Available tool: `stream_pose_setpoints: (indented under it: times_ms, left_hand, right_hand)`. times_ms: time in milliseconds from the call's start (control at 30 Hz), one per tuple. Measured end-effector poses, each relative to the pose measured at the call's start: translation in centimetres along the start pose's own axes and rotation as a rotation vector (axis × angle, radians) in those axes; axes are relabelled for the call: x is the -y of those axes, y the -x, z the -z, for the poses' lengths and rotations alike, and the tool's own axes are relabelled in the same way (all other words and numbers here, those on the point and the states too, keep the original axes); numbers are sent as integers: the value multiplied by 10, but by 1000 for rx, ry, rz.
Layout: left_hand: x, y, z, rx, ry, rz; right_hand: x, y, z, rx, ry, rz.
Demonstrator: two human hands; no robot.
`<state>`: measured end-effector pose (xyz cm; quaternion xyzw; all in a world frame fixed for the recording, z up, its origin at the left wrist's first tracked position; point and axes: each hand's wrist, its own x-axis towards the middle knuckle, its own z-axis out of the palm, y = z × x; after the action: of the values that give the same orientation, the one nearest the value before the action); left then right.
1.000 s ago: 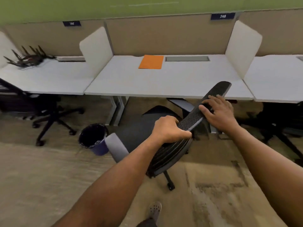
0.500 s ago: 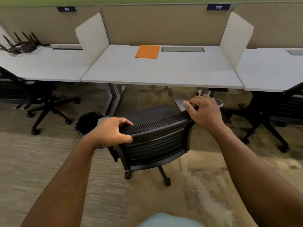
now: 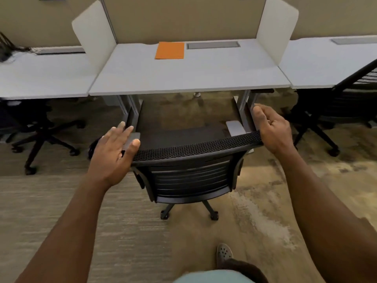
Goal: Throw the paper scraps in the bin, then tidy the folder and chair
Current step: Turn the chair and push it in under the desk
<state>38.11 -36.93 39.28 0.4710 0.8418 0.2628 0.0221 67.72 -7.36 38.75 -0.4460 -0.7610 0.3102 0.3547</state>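
A black mesh office chair (image 3: pixel 191 176) stands facing the middle desk (image 3: pixel 189 80), its seat reaching toward the desk's front edge. My left hand (image 3: pixel 114 152) lies on the left end of the chair's top rail with its fingers spread and flat, not gripping. My right hand (image 3: pixel 271 129) has its heel against the right end of the rail, fingers loosely curled around nothing. An orange folder (image 3: pixel 170 50) lies flat at the back of the desk. A sliver of the dark bin (image 3: pixel 92 145) shows on the floor behind my left hand.
White dividers (image 3: pixel 95 31) stand at both sides of the desk. Another black chair (image 3: pixel 40 129) sits under the left desk and one (image 3: pixel 346 103) by the right desk. My shoe (image 3: pixel 224 253) is on the carpet behind the chair.
The chair has turned square to the desk and rolled toward it. Both hands have loosened from the chair's top rail, and the left one now lies flat with fingers spread.
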Motion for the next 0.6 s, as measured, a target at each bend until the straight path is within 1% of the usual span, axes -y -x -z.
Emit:
stream_pose_setpoints:
  times_ms: [133,233,467,600]
  left_hand:
    - [12,-35,-2,-106,-24,17]
    - [20,-63,-4,-145,-48,19]
    - [33,-140,-16,-109,-107,73]
    - [45,-193,-25,-85,-210,108]
  right_hand:
    - [13,-14,-10,3,77,-10]
    - [19,-33,-18,4,124,-43]
    - [18,-89,-49,16,111,-110]
    - [17,-131,-68,33,149,-88]
